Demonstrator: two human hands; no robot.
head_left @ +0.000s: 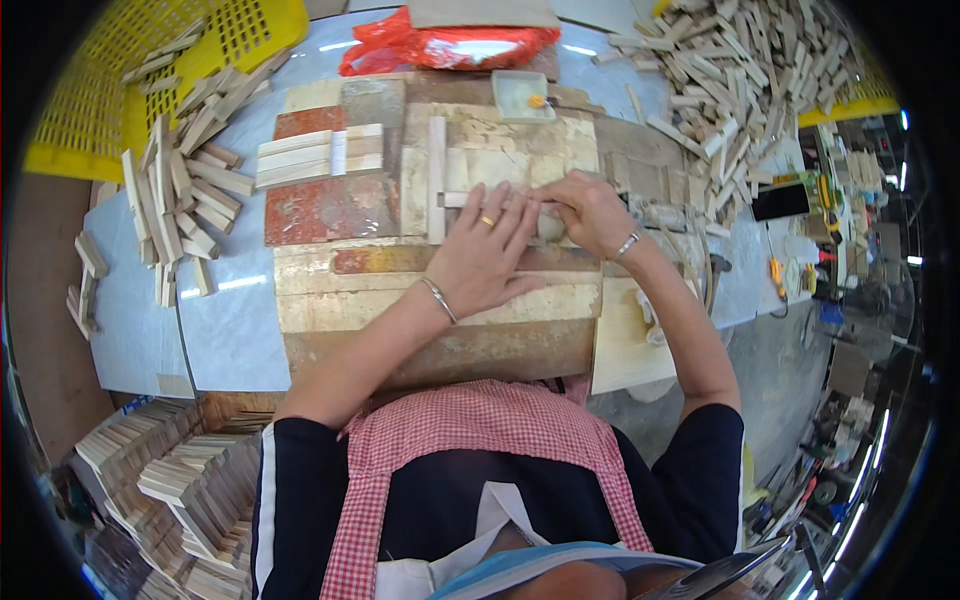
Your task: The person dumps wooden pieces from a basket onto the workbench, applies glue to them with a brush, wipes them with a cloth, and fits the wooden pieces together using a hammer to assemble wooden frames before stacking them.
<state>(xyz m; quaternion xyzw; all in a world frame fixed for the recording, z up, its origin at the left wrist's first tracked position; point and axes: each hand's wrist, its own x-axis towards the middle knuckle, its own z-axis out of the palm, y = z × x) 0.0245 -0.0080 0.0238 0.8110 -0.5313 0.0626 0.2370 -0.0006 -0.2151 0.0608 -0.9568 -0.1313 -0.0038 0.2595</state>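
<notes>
On the worn wooden work board (440,313), my left hand (485,245) lies flat with fingers stretched out over a short pale wood strip (454,199). This strip's left end sticks out from under my fingers, beside a longer upright-lying strip (437,165) that runs away from me. My right hand (592,213) is closed, thumb and forefinger pinched close to my left fingertips; what it grips is hidden. Under the right hand a pale rounded object (550,228) partly shows. To the left, a row of pale wood pieces (318,157) lies side by side on a reddish board.
Loose wood sticks (190,180) pile up at left by a yellow plastic crate (80,100). A bigger heap of sticks (745,70) fills the far right. A small translucent tray (523,96), red plastic bag (455,48), dark phone (780,203) and screwdriver (777,278) are around the board.
</notes>
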